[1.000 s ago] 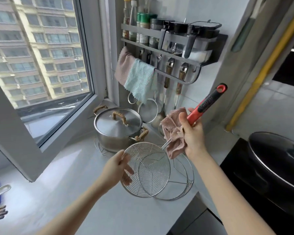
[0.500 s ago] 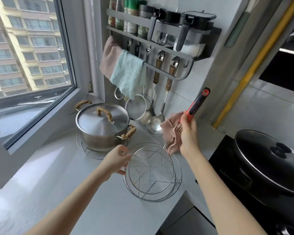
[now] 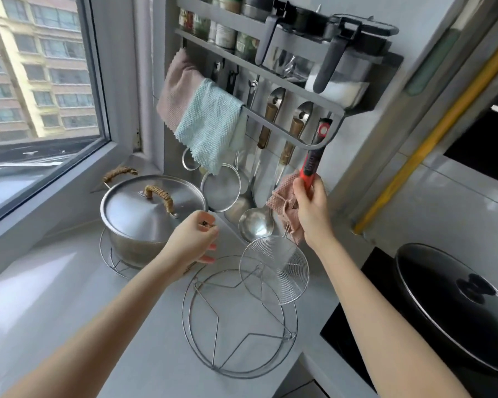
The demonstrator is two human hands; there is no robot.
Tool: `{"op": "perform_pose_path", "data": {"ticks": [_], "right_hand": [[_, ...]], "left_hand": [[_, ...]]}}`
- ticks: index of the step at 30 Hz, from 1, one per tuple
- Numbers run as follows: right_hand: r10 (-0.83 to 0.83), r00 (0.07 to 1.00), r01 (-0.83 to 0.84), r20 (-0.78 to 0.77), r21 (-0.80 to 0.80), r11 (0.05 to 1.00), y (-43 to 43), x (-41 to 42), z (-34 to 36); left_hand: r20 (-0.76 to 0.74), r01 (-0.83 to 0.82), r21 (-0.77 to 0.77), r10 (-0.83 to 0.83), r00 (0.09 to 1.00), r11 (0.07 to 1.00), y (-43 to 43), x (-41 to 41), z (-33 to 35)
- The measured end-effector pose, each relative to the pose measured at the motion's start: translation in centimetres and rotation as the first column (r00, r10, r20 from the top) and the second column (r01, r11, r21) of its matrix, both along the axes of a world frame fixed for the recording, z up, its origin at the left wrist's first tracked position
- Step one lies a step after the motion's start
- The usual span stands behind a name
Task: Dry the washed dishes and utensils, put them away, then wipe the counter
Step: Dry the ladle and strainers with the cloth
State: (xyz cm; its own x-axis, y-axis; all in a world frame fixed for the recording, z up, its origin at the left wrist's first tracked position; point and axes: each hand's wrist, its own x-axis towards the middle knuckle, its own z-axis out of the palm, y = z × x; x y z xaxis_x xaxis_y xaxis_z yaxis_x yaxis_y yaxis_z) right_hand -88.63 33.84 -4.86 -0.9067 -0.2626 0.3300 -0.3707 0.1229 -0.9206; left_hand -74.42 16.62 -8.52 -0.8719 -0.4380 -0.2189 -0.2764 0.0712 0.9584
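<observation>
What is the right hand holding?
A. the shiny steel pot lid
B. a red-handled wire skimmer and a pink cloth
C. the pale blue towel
B: the right hand grips the red-handled wire skimmer by its handle, with the crumpled pink cloth bunched in the same hand.

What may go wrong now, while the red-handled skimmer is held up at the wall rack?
1. The right hand grips the skimmer together with a bunched pink cloth, so the hold may be weak; a slip would drop it onto the wire trivet below.
2. Its basket hangs close to the ladle and might knock it.
3. The handle passes behind the rack rail and may catch.
</observation>
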Motion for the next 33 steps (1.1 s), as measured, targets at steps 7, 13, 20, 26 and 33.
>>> {"op": "perform_pose_path", "data": {"ticks": [7,13,20,26,33], "right_hand": [[0.018,0.985,0.006,-0.173,0.137,0.991,-0.2,-1.7,0.6],[-0.034,0.981,0.061,-0.189,0.138,0.989,-0.5,-2.5,0.7],[-0.113,0.977,0.133,-0.183,0.103,0.986,-0.7,-2.1,-0.2],[-0.126,0.987,0.137,-0.103,0.105,0.985,-0.9,-2.1,-0.1],[-0.187,0.979,0.197,-0.075,0.148,0.969,-1.0,-1.4,-1.0]], "left_hand": [[-0.063,-0.028,0.028,0.029,0.998,0.999,-0.3,-1.8,1.3],[-0.046,-0.044,0.030,0.046,0.998,0.999,-0.7,-1.8,0.8],[-0.033,-0.048,0.018,0.049,0.998,0.999,-1.1,-1.4,0.6],[-0.047,-0.064,0.028,0.065,0.997,0.998,-1.2,-0.9,1.0],[-0.028,-0.068,0.022,0.068,0.997,0.997,-1.3,0.6,1.5]]}}
